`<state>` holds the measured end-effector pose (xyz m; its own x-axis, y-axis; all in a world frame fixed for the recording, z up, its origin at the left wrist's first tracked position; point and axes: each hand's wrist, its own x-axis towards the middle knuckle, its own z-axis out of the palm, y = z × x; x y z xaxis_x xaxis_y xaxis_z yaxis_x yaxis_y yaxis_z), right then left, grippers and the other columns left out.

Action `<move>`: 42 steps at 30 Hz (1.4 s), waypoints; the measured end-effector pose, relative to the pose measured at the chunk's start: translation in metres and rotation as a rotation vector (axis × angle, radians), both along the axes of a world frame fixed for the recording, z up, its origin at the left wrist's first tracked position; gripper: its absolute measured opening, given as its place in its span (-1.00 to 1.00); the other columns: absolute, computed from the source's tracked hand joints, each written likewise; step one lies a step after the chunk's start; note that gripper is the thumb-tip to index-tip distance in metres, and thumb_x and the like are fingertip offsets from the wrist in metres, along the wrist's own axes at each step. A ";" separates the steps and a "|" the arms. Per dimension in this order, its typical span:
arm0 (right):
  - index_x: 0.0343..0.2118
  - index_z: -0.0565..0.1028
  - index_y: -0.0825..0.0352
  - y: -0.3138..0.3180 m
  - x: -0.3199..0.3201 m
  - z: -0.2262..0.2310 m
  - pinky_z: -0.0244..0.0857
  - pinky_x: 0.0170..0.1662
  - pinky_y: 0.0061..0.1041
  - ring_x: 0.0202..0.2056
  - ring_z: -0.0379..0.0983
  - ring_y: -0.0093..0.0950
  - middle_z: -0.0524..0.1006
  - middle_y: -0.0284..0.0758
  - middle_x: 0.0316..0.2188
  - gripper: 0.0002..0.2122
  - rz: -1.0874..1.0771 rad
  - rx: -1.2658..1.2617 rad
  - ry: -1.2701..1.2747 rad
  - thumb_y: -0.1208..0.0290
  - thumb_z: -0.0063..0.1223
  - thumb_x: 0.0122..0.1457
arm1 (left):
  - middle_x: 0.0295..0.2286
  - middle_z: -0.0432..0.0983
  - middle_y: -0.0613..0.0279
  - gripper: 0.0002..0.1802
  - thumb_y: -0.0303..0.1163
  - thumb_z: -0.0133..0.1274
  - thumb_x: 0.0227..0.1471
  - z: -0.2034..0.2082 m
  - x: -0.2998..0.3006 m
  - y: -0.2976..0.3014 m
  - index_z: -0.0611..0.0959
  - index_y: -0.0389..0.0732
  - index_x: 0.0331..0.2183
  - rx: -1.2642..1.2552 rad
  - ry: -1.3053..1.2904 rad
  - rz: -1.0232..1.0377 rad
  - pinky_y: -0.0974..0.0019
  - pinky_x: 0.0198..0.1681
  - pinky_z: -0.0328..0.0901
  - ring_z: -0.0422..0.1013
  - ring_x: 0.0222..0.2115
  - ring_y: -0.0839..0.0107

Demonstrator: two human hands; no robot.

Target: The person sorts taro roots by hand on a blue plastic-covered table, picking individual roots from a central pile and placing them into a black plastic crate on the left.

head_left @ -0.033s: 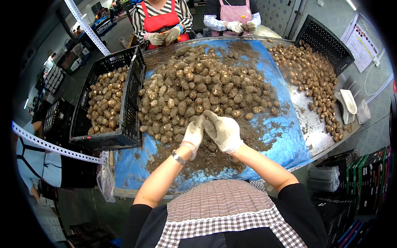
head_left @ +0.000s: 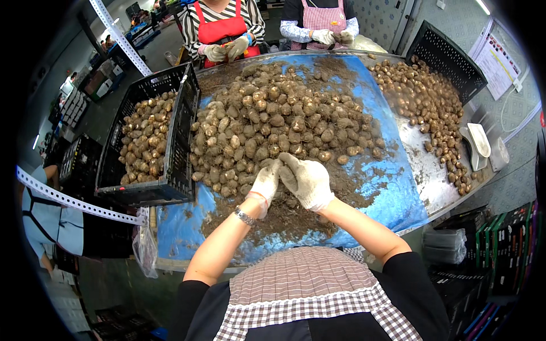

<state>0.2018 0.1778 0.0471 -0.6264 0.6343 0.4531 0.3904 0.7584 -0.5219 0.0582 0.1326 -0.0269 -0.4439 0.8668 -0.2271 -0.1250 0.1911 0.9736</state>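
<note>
My left hand and my right hand, both in dirty white knit gloves, meet at the near edge of a heap of small brown taro corms. Their fingers curl inward and touch at the tips. Whatever they hold between them is hidden behind the gloves. Loose soil and root fibres lie beneath my wrists on a blue sheet.
To the left stands a black crate of cleaner corms. More corms spread at the right, by a tipped black crate and a white scoop-like object. Two gloved co-workers stand across the table.
</note>
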 end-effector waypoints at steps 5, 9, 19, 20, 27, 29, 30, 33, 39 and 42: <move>0.02 0.51 0.27 -0.002 0.002 -0.028 0.41 -0.14 -0.32 -0.19 0.57 -0.24 0.60 -0.15 -0.22 -0.63 -0.074 -0.706 0.218 0.12 -0.15 0.35 | -0.56 0.55 -0.07 -0.53 -0.04 -0.09 0.27 0.045 0.007 -0.018 0.67 -0.25 -0.31 -0.022 0.824 -0.112 0.16 -0.43 0.40 0.52 -0.53 -0.01; 0.05 0.51 0.20 -0.008 -0.001 -0.033 0.36 -0.25 -0.50 -0.31 0.47 -0.53 0.59 -0.43 -0.20 -0.61 -0.191 -1.371 0.472 0.08 -0.25 0.39 | -0.52 0.57 -0.05 -0.56 -0.07 -0.04 0.24 0.058 0.024 -0.030 0.67 -0.28 -0.27 0.215 0.926 0.028 0.18 -0.48 0.37 0.53 -0.56 0.13; 0.15 0.39 0.38 -0.031 0.018 0.017 0.23 0.05 -0.61 -0.10 0.37 -0.56 0.43 -0.37 -0.12 -0.64 0.241 -0.757 0.227 0.45 -0.07 0.32 | -0.35 0.61 0.27 -0.33 0.21 -0.12 0.22 0.002 0.001 -0.031 0.61 -0.23 -0.08 -0.029 0.060 -0.003 0.42 -0.45 0.44 0.52 -0.41 0.51; 0.15 0.38 0.39 -0.034 0.019 0.017 0.23 0.07 -0.59 -0.08 0.37 -0.55 0.44 -0.35 -0.11 -0.65 0.252 -0.731 0.287 0.46 -0.09 0.32 | -0.34 0.61 0.27 -0.32 0.22 -0.12 0.21 0.005 0.000 -0.033 0.60 -0.23 -0.07 -0.024 0.081 -0.046 0.42 -0.44 0.45 0.52 -0.40 0.51; 0.08 0.44 0.42 -0.044 0.023 -0.013 0.17 0.21 -0.42 0.10 0.37 -0.40 0.50 -0.20 0.00 -0.70 0.169 -0.774 0.505 0.46 -0.14 0.35 | -0.44 0.60 -0.02 -0.36 0.10 -0.10 0.25 0.038 0.026 -0.057 0.62 -0.35 -0.10 0.091 0.258 0.015 0.22 -0.28 0.39 0.55 -0.34 0.23; 0.02 0.49 0.39 -0.050 0.023 -0.012 0.18 0.20 -0.40 0.14 0.37 -0.34 0.50 -0.14 0.06 -0.74 0.119 -0.652 0.519 0.47 -0.13 0.35 | -0.38 0.60 -0.17 -0.47 0.00 -0.07 0.26 0.042 0.031 -0.066 0.62 -0.31 -0.09 0.243 0.583 0.069 0.13 -0.30 0.41 0.57 -0.29 0.01; 0.02 0.49 0.38 -0.055 0.022 -0.007 0.19 0.19 -0.41 0.13 0.39 -0.32 0.50 -0.13 0.06 -0.74 0.078 -0.641 0.494 0.46 -0.13 0.34 | -0.35 0.60 -0.15 -0.52 -0.08 -0.06 0.26 0.049 0.033 -0.070 0.61 -0.31 -0.07 0.214 0.614 0.068 0.16 -0.28 0.40 0.57 -0.29 0.07; -0.04 0.53 0.33 -0.068 0.018 0.012 0.23 0.15 -0.43 0.10 0.43 -0.28 0.51 -0.07 0.02 -0.77 -0.039 -0.586 0.447 0.44 -0.09 0.33 | -0.29 0.61 -0.11 -0.62 -0.23 -0.03 0.27 0.067 0.037 -0.080 0.60 -0.33 -0.07 0.186 0.668 0.077 0.21 -0.24 0.39 0.57 -0.30 0.11; -0.07 0.55 0.37 -0.066 0.009 -0.002 0.31 0.05 -0.41 0.01 0.50 -0.32 0.59 -0.09 -0.09 -0.74 -0.199 -0.619 0.285 0.32 -0.02 0.32 | -0.36 0.62 -0.05 -0.64 -0.24 -0.03 0.27 0.086 0.036 -0.102 0.61 -0.33 -0.10 0.072 0.693 -0.014 0.25 -0.29 0.38 0.57 -0.35 0.25; -0.08 0.55 0.41 -0.062 -0.004 -0.015 0.38 -0.12 -0.43 -0.17 0.57 -0.41 0.64 -0.21 -0.23 -0.66 -0.204 -0.533 0.524 0.19 -0.02 0.33 | -0.52 0.59 -0.07 -0.67 -0.19 0.00 0.24 0.082 0.031 -0.105 0.64 -0.22 -0.14 0.184 0.614 -0.002 0.10 -0.47 0.34 0.55 -0.52 0.03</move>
<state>0.1974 0.1157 0.0317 -0.2618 0.9295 0.2597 0.0966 0.2929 -0.9512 0.0893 0.0280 0.0549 -0.4441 0.8685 0.2203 0.4657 0.0136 0.8848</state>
